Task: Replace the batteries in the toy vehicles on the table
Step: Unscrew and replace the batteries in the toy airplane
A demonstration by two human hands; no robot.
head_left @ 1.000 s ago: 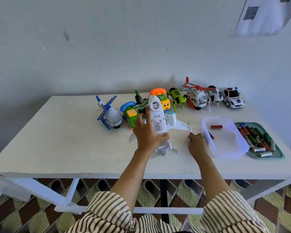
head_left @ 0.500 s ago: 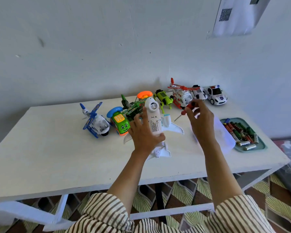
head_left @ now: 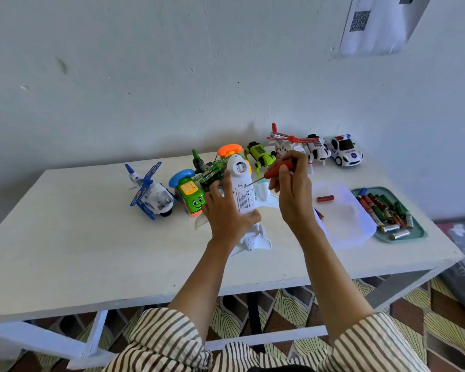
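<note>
Head view, looking down. Near the middle of the white tabletop: a white toy plane, flipped belly up, nose toward the wall, tail toward the person. Wrapped round its body from the left side: the left grip, clamped on the plane, thumb across the belly just under the label, fingers curled over the left edge. So the plane sits right inside that grip, with the tail sticking out below the palm and one wing poking out on the right.

Just right of the plane: the right grip, pinched tight on a little screwdriver with a red handle. Thin metal tip slanting down and left, onto the plane's belly just above the label. Both grips near each other, not touching.

Behind the plane, in a row by the wall: a blue and white helicopter, a green phone car with a smiley face, a dark green plane, a lime green car, a red and white helicopter and a police car.

To the right of the right grip: a clear plastic box with one red battery inside. Just beside the box, at the tabletop's right end: a green tray with a pile of batteries.

At the bottom: two striped sleeves.
</note>
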